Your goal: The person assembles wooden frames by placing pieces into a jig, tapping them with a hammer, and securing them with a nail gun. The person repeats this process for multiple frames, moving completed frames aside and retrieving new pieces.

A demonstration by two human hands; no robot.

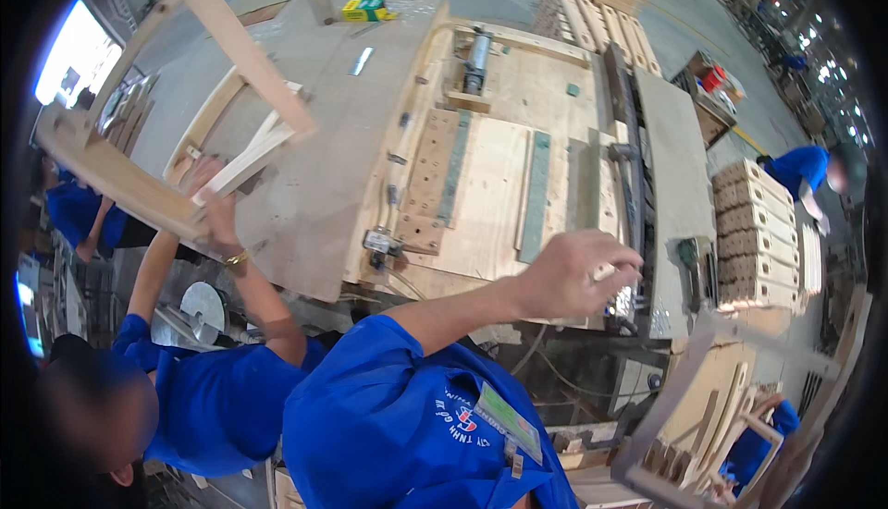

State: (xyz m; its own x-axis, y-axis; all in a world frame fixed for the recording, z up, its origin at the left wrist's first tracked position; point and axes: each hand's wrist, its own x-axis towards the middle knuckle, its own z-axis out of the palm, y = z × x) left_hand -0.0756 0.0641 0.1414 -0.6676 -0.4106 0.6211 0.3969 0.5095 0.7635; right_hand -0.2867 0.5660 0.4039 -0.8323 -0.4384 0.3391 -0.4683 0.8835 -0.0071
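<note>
Blue shirt (pixel 398 426) cloth is closest, and the person's left hand (pixel 569 276) looks curled around a small pale piece (pixel 603 272), above the near edge of the wooden table (pixel 495 167). The right hand cannot be made out. Green strips (pixel 534 195) lie on the table, with a metal cylinder (pixel 477 61) farther back. At left, a co-worker (pixel 222 398) holds a big wooden frame (pixel 120 171).

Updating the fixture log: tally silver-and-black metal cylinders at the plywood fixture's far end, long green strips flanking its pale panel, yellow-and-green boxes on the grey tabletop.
Silver-and-black metal cylinder: 1
Long green strips: 2
Yellow-and-green box: 1
Total: 4
</note>
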